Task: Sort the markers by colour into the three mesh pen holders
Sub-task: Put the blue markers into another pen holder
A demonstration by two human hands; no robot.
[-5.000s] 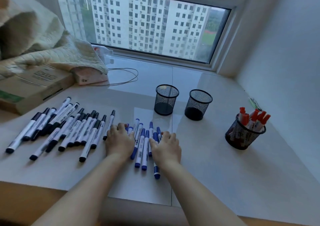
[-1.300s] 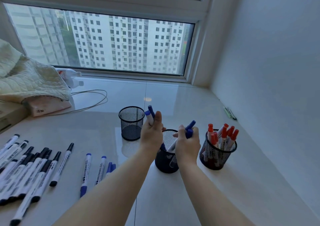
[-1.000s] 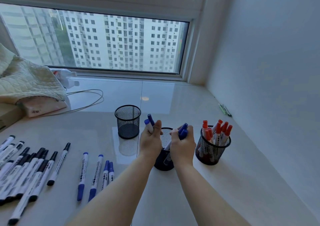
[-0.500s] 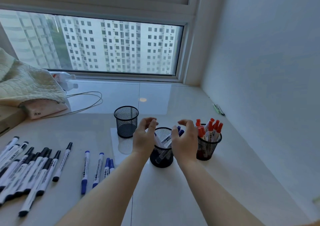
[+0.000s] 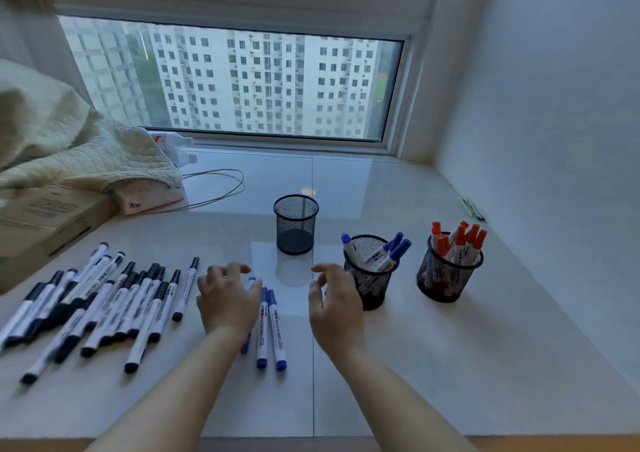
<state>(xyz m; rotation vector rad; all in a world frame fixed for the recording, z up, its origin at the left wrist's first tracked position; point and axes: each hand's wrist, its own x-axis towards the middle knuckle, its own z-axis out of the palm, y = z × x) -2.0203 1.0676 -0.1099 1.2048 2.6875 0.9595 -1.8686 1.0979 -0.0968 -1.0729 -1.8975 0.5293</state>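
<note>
Nearest me, my two forearms reach out over the pale tiled sill (image 5: 450,365). My left hand (image 5: 227,301) hovers palm down with its fingers loosely spread and curled, holding nothing, right over the heads of the blue markers (image 5: 272,330) that lie flat on the sill; at least three show, side by side, with their capped ends pointing back toward me, and my hand hides the far end of one. My right hand (image 5: 336,304) hangs open too, fingers bent and apart, empty, just beside the middle mesh holder (image 5: 370,278) on its near left side; I cannot tell whether it touches the mesh. To my left, the black markers (image 5: 104,306) lie in a loose fanned row on the sill, some overlapping, caps angled away from me. The middle holder stands upright with several blue markers leaning inside it, caps up. Just to its right, apart from it, the right mesh holder (image 5: 448,275) stands upright holding the red markers (image 5: 457,242), caps up as well. Farther back, between my hands, the third mesh holder (image 5: 295,224) stands upright with nothing showing inside. Beyond on the left lie a cardboard box (image 5: 45,216), a quilted cream cloth (image 5: 79,146) draped over things, and a looped thin cable (image 5: 221,191). At the back is the window (image 5: 242,80).
</note>
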